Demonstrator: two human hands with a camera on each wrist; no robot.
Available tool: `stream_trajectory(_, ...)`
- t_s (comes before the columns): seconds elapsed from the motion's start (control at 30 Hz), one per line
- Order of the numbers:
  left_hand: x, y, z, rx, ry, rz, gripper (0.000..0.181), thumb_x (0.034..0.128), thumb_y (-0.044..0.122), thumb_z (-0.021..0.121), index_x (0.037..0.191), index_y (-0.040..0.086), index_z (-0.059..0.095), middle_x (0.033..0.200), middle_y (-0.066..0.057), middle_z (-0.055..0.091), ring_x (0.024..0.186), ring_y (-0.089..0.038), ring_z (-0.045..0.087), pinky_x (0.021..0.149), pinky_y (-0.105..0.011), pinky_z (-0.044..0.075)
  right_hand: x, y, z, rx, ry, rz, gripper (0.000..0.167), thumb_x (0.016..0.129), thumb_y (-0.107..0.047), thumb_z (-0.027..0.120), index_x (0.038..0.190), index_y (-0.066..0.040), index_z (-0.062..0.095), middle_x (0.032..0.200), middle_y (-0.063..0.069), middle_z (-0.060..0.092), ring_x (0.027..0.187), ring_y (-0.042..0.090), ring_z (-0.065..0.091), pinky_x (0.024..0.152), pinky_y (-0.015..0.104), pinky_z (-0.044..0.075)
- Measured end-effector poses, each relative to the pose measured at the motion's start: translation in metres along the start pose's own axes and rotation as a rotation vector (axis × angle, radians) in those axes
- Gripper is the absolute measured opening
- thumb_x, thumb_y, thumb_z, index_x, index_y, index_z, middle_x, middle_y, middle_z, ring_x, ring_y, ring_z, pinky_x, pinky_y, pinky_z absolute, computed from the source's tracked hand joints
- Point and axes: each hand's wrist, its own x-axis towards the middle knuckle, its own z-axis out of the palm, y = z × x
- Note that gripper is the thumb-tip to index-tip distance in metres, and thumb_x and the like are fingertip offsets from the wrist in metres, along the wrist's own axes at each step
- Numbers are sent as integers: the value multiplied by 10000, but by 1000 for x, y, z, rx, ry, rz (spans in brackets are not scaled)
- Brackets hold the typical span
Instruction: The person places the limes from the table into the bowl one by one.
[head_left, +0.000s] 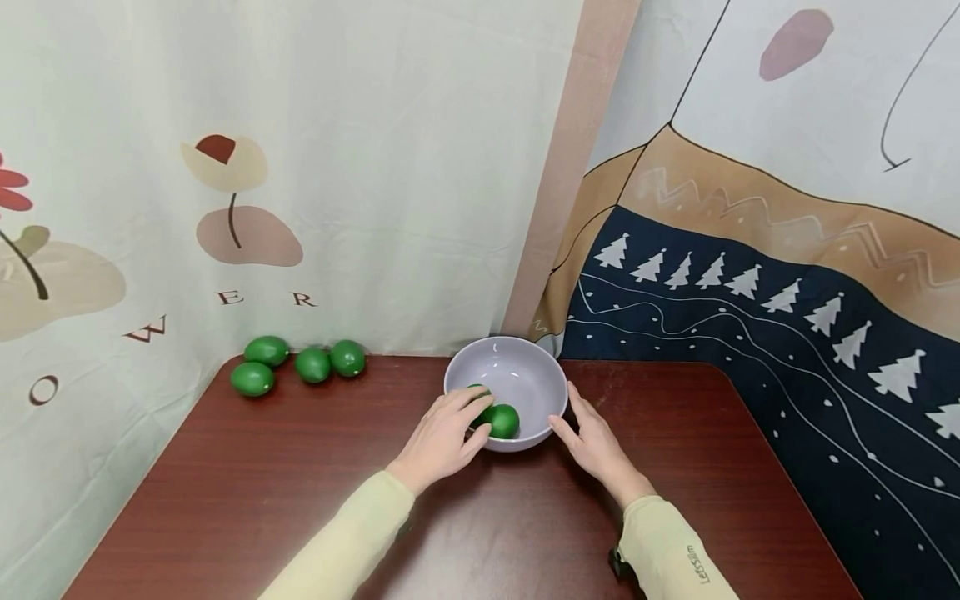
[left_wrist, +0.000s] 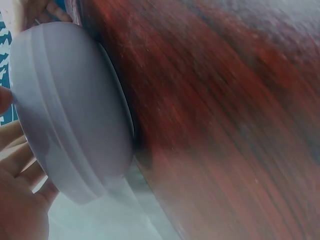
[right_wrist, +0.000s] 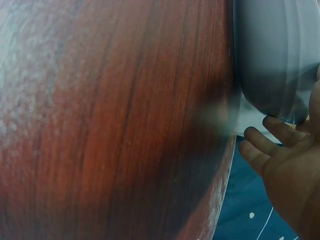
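Note:
A pale lilac bowl (head_left: 531, 392) stands toward the back of the table. Inside it, a green lime (head_left: 504, 421) rests near the front wall. My left hand (head_left: 446, 429) reaches over the bowl's left rim, its fingers and thumb around a second lime (head_left: 477, 387), mostly covered by the fingers. On the right side, my right hand (head_left: 596, 442) holds the bowl with the thumb over the rim and the fingers along the outer wall. Both wrist views show the bowl's outside; its wall hides the limes there.
Several more green limes lie at the table's back left corner, among them one lime (head_left: 252, 379) in front and one lime (head_left: 348, 358) to the right. The dark reddish wooden table (head_left: 300, 492) meets printed curtains (head_left: 420, 167) behind.

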Motion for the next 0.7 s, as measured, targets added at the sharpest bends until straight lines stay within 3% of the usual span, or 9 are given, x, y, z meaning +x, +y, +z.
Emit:
stream_trajectory(0.37, -4, -8, -4, 5, 50, 2, 402, 932, 197, 680, 1307, 53, 692, 1352, -129, 646, 1258, -319, 598, 1061, -516, 471, -1, -1, -1, -3, -1, 5, 769, 1051, -345, 600, 1638, -27, 218, 1649, 238, 306, 1509, 420, 327, 1198, 598, 299)
stream_trajectory(0.7, -6, -13, -11, 0, 36, -54, 415, 940, 203, 675, 1332, 65, 684, 1401, -138, 623, 1294, -314, 577, 1088, -496, 450, -1, -2, -1, -1, -3, 13, 773, 1051, -354, 599, 1642, -36, 214, 1643, 241, 316, 1503, 422, 336, 1192, 602, 307)
